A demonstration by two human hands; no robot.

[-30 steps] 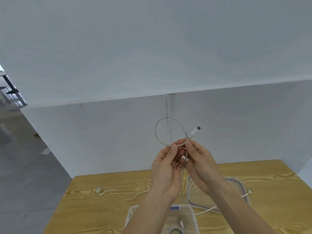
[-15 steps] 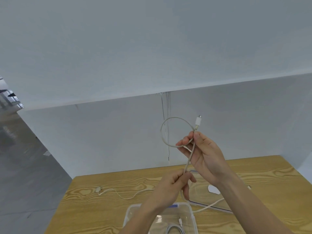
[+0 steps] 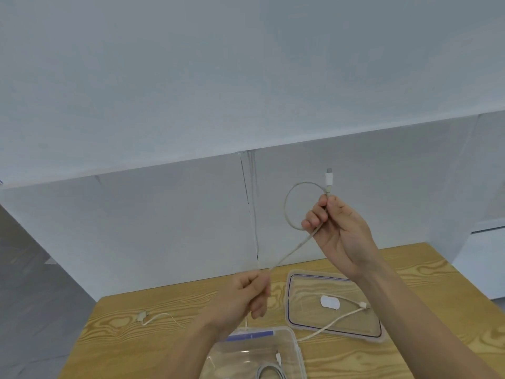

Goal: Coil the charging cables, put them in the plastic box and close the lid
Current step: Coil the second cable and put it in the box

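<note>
**First loop made, the rest of the cable yet to be wound**

The person is partway into coiling one charging cable (image 3: pixel 293 248). The right hand (image 3: pixel 338 233) is raised in front of the wall, fingers pinched closed on the cable just below its white plug (image 3: pixel 329 178), which points upward. A single round loop (image 3: pixel 287 206) stands out to the left of that hand, its two ends gathered in the same pinch. From there the cable runs taut, down and to the left, into the left hand (image 3: pixel 247 295), which is closed around it lower down, over the table (image 3: pixel 120 324).

Below the left hand sits the open plastic box (image 3: pixel 296 348), with what looks like a cable already lying inside. Beneath the right forearm the lid (image 3: pixel 289 296) lies flat on the wood, and a loose stretch of cable with a connector (image 3: pixel 363 305) trails across it toward the box; whether this is the tail of the held cable I cannot tell. Off to the left of both hands another short cable (image 3: pixel 157 318) rests on the table, untouched.

My reading: the winding has only begun. The next move seems to call for the left hand to bring its stretch up to the right hand's pinch as a second loop, matching the first, without pulling the first loop tighter.
</note>
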